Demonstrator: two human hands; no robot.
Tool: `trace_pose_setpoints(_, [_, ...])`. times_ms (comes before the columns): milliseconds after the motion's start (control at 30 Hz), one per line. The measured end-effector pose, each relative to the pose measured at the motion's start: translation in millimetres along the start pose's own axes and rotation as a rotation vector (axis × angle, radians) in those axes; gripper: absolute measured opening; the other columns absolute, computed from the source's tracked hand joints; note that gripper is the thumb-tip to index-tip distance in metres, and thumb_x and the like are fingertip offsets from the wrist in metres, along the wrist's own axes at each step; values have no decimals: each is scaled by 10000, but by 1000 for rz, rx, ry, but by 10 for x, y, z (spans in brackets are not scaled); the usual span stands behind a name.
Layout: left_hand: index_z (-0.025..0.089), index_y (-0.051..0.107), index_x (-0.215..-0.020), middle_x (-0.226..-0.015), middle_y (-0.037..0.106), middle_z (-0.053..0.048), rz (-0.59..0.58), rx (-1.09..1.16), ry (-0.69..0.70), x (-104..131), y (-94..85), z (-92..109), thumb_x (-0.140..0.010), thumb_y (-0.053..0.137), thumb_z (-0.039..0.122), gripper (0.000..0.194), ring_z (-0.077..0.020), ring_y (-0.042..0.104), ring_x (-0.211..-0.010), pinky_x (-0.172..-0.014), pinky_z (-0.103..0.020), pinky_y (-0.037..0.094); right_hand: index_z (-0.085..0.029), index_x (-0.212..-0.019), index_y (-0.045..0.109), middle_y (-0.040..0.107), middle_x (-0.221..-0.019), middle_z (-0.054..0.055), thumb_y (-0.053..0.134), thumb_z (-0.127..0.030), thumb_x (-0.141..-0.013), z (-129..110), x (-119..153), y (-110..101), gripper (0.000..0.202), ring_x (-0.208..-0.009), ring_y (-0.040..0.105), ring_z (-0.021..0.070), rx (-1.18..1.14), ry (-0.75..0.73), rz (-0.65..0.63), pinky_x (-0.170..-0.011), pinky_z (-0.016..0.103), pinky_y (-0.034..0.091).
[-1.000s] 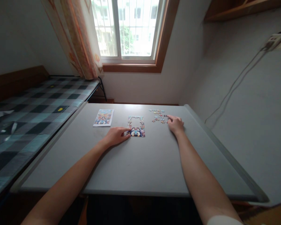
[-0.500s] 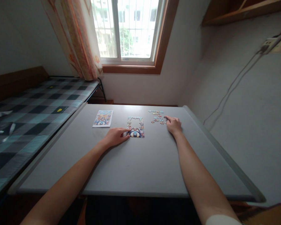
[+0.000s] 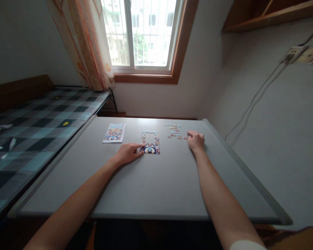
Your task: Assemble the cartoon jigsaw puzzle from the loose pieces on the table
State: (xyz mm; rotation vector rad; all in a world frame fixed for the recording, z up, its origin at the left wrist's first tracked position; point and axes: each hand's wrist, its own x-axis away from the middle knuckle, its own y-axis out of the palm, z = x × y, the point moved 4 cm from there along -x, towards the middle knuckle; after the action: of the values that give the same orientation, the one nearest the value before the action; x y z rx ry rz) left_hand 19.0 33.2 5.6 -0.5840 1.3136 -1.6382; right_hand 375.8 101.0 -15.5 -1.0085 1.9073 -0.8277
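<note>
Biggest first: wide, smooth grey counter [image 3: 146,189] carries everything; flat top presumably suits small pieces. Bed with a checked black, grey and blue-green mattress [image 3: 45,116] runs along its left side. Window [image 3: 142,34] straight ahead; likely why the work faces that way, for light.

Left hand [image 3: 129,152]: loosely open, thumb and index apart, tips on the lower left edge of the puzzle. Not gripping; looks like steadying it. Right hand [image 3: 195,140]: fingers curled, tips close together beside the loose pieces. Something dark at the tips, maybe a piece; can't tell if it's pinched.

White-bordered, colourful printed sheet [image 3: 114,133] lies flat, upper left of the puzzle, probably as reference, in sight of both. Part-built rectangular jigsaw puzzle [image 3: 150,150] sits mid-counter between the hands: border and lower part joined, centre gap. Small multicoloured loose jigsaw pieces [image 3: 175,133] spread right of it, within reach, I'd say.
</note>
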Motion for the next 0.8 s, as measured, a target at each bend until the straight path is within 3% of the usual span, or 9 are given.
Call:
trace_pose_setpoints(367, [309,627,-1216,-718,641,14,-29,-3,-24,-1,-34,46,-868,508,469,401,-116,541,-613,-573,-209,317,-270,-1078,706,576,-1150,105,517,-272,-829,120,-32,-78,313,-1016,482,265,115,160,0,-869,415,409])
trace_pose_setpoints(600, [316,626,-1215,-722,642,12,-21,-6,-12,6,-43,53,-871,505,465,394,-121,549,-621,-574,-217,324,-245,-970,736,612,-1037,123,593,-388,-760,278,-65,-72,292,-962,512,293,79,213,72,-844,466,420])
trace_pose_setpoints(800, [321,628,-1208,-724,638,16,-14,-8,0,5,-21,33,-874,507,467,384,-120,544,-615,-576,-217,321,-219,-824,726,610,-948,115,642,-428,-713,386,-83,-55,251,-908,514,272,39,232,143,-809,437,432])
